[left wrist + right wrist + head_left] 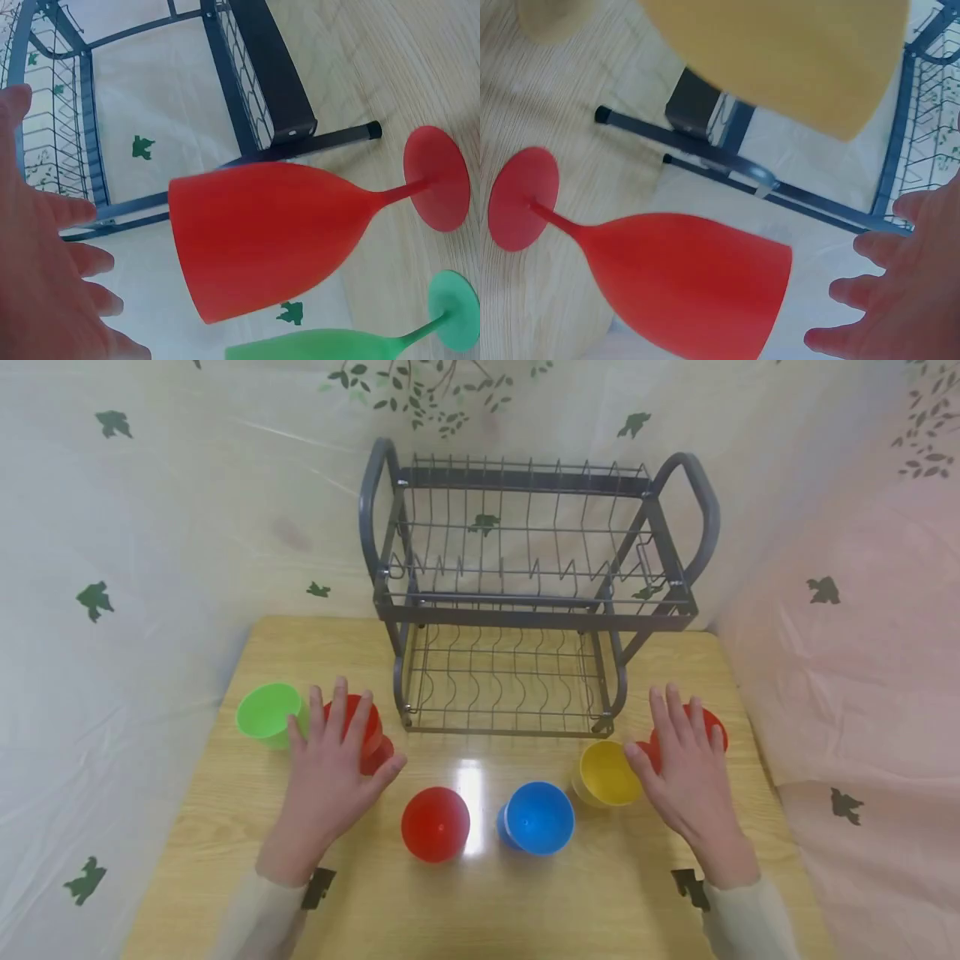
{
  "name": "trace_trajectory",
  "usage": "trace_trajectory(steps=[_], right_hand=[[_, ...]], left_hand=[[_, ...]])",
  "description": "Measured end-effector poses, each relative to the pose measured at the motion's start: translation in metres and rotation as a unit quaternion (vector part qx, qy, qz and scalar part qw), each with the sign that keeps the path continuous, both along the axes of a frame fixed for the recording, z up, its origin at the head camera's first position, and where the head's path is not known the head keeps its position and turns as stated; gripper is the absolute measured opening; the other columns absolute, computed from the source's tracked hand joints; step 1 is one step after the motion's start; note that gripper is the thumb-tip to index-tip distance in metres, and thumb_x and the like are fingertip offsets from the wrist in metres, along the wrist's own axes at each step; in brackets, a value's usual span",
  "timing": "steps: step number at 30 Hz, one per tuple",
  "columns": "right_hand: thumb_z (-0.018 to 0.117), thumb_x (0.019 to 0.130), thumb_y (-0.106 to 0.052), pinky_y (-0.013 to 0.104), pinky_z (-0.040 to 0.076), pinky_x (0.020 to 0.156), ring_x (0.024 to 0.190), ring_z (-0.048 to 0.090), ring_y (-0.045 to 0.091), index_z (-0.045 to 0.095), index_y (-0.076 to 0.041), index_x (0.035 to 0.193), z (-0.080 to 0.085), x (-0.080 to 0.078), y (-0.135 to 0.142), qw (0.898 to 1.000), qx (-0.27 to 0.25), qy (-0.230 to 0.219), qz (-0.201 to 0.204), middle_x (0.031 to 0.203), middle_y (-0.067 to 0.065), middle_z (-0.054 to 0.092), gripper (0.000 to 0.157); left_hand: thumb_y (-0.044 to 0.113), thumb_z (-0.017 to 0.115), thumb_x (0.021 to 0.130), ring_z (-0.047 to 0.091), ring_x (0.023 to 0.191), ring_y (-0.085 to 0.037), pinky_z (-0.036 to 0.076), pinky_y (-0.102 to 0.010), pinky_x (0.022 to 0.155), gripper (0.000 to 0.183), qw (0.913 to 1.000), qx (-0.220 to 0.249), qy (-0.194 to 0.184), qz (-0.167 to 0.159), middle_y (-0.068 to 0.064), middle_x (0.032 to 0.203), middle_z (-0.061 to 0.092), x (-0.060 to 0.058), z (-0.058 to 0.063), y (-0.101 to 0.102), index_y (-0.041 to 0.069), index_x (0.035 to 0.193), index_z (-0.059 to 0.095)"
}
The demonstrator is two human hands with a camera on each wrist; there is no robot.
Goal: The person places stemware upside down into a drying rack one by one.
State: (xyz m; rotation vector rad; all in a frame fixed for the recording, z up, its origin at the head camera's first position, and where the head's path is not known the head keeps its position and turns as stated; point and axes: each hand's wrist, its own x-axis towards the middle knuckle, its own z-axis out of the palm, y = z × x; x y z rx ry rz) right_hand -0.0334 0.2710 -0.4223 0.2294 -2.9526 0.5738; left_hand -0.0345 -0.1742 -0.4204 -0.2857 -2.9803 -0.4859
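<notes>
Over the left side of the table my left hand point(330, 777) is held with fingers spread, holding nothing. Below it stands an upright red plastic goblet point(270, 232), partly covered by the hand in the head view. A green goblet point(267, 714) is just left of that one. On the right, my right hand point(693, 781) hovers with straight fingers above another red goblet point(690, 274), hiding much of it from the head camera. Beside the right thumb stands a yellow goblet point(609, 774). A third red goblet point(435, 825) and a blue goblet point(538, 818) stand upright between the hands.
Behind the goblets, a dark two-tier wire dish rack point(536, 616) stands at the back of the wooden table point(480, 910). Its tiers hold no dishes. A pale cloth point(172, 527) with a leaf print hangs around the back and sides.
</notes>
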Motion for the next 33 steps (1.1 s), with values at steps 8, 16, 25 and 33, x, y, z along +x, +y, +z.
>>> trace_trajectory(steps=[8, 16, 25, 33], right_hand=[[0.049, 0.103, -0.052, 0.076, 0.005, 0.118, 0.157, 0.004, 0.047, 0.018, -0.012, 0.167, -0.001, 0.011, -0.011, 1.000, -0.017, 0.016, 0.010, 0.172, 0.018, 0.014, 0.081], [0.049, 0.104, -0.051, 0.074, 0.006, 0.119, 0.156, 0.007, 0.048, 0.020, -0.012, 0.166, -0.001, 0.019, -0.022, 0.999, -0.026, 0.021, 0.028, 0.172, 0.016, 0.015, 0.079], [0.049, 0.103, -0.051, 0.074, 0.008, 0.119, 0.156, 0.008, 0.049, 0.021, -0.014, 0.166, -0.002, 0.017, -0.032, 0.998, -0.029, 0.023, 0.050, 0.172, 0.016, 0.016, 0.078], [0.050, 0.103, -0.052, 0.073, 0.011, 0.120, 0.155, 0.010, 0.049, 0.024, -0.014, 0.166, -0.006, 0.019, -0.040, 0.997, -0.026, 0.028, 0.062, 0.172, 0.015, 0.018, 0.078]], left_hand=[[0.055, 0.072, 0.086, 0.006, 0.154, -0.052, 0.011, -0.082, 0.113, 0.095, 0.9975, 0.011, 0.048, -0.051, -0.022, 0.170, 0.017, 0.014, 0.003, 0.009, 0.005, 0.159, 0.038], [0.062, 0.070, 0.086, 0.010, 0.155, -0.049, 0.017, -0.075, 0.117, 0.096, 0.9934, -0.012, 0.042, -0.106, -0.019, 0.170, 0.020, 0.021, 0.007, 0.021, 0.010, 0.160, 0.038], [0.070, 0.070, 0.084, 0.012, 0.156, -0.044, 0.022, -0.068, 0.120, 0.101, 0.9796, -0.030, 0.005, -0.199, -0.014, 0.171, 0.020, 0.022, 0.009, 0.035, 0.014, 0.161, 0.038], [0.071, 0.071, 0.083, 0.013, 0.158, -0.036, 0.025, -0.064, 0.121, 0.099, 0.9563, -0.044, -0.051, -0.284, -0.004, 0.173, 0.017, 0.026, 0.009, 0.045, 0.025, 0.163, 0.035]])
